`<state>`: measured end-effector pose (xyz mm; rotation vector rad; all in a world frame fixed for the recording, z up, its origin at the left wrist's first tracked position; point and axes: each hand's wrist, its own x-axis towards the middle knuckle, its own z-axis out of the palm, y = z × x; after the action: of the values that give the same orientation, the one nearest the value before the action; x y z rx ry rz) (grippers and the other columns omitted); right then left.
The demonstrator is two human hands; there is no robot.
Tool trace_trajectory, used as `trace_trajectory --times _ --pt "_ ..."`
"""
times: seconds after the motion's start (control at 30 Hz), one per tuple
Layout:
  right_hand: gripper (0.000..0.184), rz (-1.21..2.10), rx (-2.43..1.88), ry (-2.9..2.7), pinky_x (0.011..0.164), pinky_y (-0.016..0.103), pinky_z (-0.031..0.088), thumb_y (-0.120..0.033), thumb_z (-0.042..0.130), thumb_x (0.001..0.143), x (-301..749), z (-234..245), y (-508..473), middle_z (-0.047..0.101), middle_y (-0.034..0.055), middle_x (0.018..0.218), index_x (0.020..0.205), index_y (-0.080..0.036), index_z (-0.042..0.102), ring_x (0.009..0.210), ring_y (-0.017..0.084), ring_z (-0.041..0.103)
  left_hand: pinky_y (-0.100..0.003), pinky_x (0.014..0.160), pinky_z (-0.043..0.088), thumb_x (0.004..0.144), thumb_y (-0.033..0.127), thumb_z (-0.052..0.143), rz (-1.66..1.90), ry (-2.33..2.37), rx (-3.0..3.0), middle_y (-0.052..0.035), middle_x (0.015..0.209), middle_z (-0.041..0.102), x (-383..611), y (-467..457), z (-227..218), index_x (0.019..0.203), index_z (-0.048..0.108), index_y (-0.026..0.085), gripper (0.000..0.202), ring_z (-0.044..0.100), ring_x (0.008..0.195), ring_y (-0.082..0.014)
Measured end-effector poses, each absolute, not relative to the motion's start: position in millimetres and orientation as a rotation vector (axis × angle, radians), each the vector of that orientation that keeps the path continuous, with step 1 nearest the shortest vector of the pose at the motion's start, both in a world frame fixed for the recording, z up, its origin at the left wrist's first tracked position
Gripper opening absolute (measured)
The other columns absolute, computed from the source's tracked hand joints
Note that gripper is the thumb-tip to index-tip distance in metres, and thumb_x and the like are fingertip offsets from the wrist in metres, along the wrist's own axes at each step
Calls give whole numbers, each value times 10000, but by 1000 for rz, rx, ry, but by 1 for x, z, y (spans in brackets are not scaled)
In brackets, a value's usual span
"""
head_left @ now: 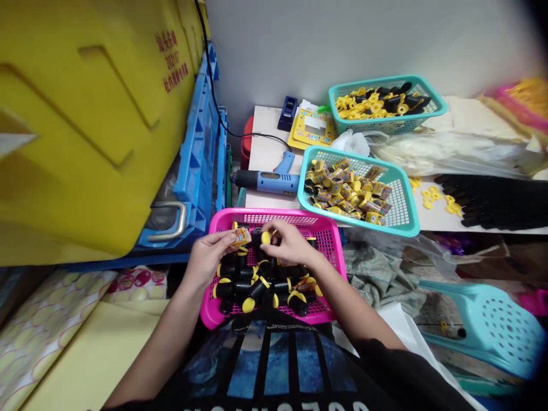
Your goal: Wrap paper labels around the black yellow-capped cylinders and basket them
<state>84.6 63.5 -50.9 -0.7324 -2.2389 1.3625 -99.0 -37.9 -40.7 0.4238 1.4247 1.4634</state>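
My left hand (pixel 209 257) pinches a small printed sleeve or label (pixel 242 236), yellow with coloured print, above the far part of a pink basket (pixel 335 251). Close to its right, my right hand (pixel 287 244) grips a small black canister (pixel 257 240) with a yellow cap. The two pieces are very near each other; whether they touch I cannot tell. Below both hands, the pink basket holds many black canisters with yellow caps (pixel 259 287), lying in all directions. The basket rests at my lap against the table edge.
A turquoise basket (pixel 405 200) of printed yellow canisters stands on the table, with another turquoise basket (pixel 385 127) of yellow and black parts behind it. A blue heat gun (pixel 274 181) lies left. Black stacked pieces (pixel 496 200) are at right. A blue crate (pixel 199 148) flanks me.
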Motion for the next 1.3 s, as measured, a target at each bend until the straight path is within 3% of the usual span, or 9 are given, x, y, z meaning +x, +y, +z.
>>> trace_trajectory --times 0.07,0.17,0.33,0.57,0.7,0.87,1.1,1.23,1.3 --pt "291 1612 -791 -1818 608 268 461 -321 683 735 92 -44 62 570 1 814 966 -194 559 646 123 528 -286 709 574 574 311 860 1434 1402 455 -78 805 779 -97 -38 -41 825 775 145 313 715 720 -180" --pt "339 1794 -705 -1511 622 262 480 -354 718 711 96 -36 56 564 -14 810 984 -220 568 649 114 547 -283 667 579 595 315 850 1422 1382 495 -80 827 780 -91 -36 -40 830 778 156 293 712 713 -184" --pt "292 1892 -733 -1488 616 250 492 -341 733 714 95 -32 51 588 -26 731 934 -200 601 623 106 578 -287 653 589 633 353 826 1426 1382 576 -89 905 779 -87 -36 -37 869 780 178 298 716 754 -199" --pt "291 1972 -917 -1517 496 223 459 -414 704 726 97 -39 53 576 -39 612 837 -170 590 505 98 564 -367 830 584 692 387 779 1328 1582 875 -94 1025 759 -86 -40 -28 920 774 194 299 704 958 -257" --pt "320 1950 -853 -1395 594 244 501 -382 754 688 96 -45 49 605 -29 694 883 -185 594 596 102 591 -393 940 534 699 354 777 1351 1609 1052 -77 1022 762 -82 -40 -25 895 778 211 243 695 995 -251" --pt "360 1924 -718 -1417 742 273 513 -334 772 696 92 -52 39 644 9 894 998 -200 627 761 118 618 -355 815 582 663 321 799 1268 1626 1151 -83 1017 758 -77 -39 -18 998 748 199 360 715 901 -241" --pt "332 1904 -604 -1379 932 350 454 -410 754 733 88 -52 32 622 44 1110 1001 -230 675 1038 186 588 -339 807 578 612 284 829 1256 1499 1044 -69 930 767 -71 -40 -9 916 745 177 334 719 853 -225" --pt "478 2238 -480 -1104 848 320 476 -538 698 756 85 -52 27 634 42 1048 1123 -242 617 924 163 611 -336 818 578 568 272 858 1310 1378 927 -68 943 771 -62 -40 -8 892 746 179 355 722 873 -225" --pt "495 2371 -400 -981 794 286 476 -545 721 730 84 -55 25 639 28 965 1095 -227 616 835 139 612 -341 827 578 545 265 868 1318 1368 922 -76 944 773 -60 -41 -7 860 751 175 348 721 898 -239"
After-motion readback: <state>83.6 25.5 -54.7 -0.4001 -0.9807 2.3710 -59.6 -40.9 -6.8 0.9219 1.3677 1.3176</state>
